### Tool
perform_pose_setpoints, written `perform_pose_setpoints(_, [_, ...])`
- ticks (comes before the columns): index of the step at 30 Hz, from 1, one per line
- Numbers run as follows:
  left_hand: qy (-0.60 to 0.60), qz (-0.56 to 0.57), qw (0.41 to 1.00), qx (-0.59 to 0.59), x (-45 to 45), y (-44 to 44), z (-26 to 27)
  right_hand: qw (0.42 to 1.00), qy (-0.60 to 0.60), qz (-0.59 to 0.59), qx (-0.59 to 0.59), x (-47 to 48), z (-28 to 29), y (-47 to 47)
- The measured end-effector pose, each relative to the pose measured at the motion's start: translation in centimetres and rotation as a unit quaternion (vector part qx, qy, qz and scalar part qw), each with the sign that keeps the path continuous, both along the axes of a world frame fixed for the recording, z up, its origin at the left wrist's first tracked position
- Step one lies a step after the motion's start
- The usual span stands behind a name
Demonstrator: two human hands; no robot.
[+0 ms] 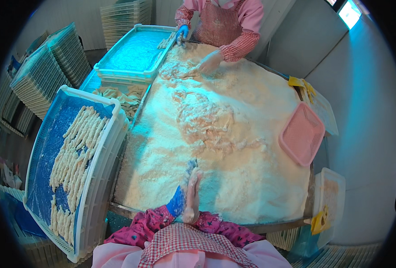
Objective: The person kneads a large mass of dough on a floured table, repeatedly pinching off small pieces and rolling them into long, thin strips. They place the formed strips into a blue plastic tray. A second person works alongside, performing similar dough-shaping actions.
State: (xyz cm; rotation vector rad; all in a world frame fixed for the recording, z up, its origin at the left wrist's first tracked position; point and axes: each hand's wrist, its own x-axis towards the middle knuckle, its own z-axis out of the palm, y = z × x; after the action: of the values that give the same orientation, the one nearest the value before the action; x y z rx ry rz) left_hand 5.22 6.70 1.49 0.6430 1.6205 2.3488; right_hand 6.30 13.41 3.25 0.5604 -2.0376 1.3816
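Observation:
My left hand (176,201), in a blue glove dusted white, is raised palm to palm against my right hand (192,198). The right hand looks bare or thinly gloved in something pale. Both point away from me above the near part of a table spread with pale breading crumbs (251,187). Whether anything is pressed between the palms is hidden. Beyond my fingertips lies a heap of crumb-coated, raw-looking meat strips (208,120). At my left, long breaded strips (77,150) lie in rows on the blue liner of a white plastic tray (99,174), the top of a stack.
Across the table, a co-worker's blue-gloved hand (182,33) is by another blue-lined tray (127,50); their pale hand (210,62) touches coated pieces. A pink basket (301,134) rests at the right edge, near clear bins (332,191) with yellow cloths (320,221). Stacked trays (40,80) stand left.

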Motion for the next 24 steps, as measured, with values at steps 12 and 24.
perform_pose_setpoints(12, [0.004,0.063,0.997,-0.034,-2.1,0.3,6.1,0.996,-0.048,-0.042,0.057,-1.8,-0.3,2.5])
perform_pose_setpoints(24, [-0.158,0.266,0.949,0.069,0.0,-20.7,14.4,0.874,-0.106,-0.184,0.438,-11.1,-5.2,18.6])
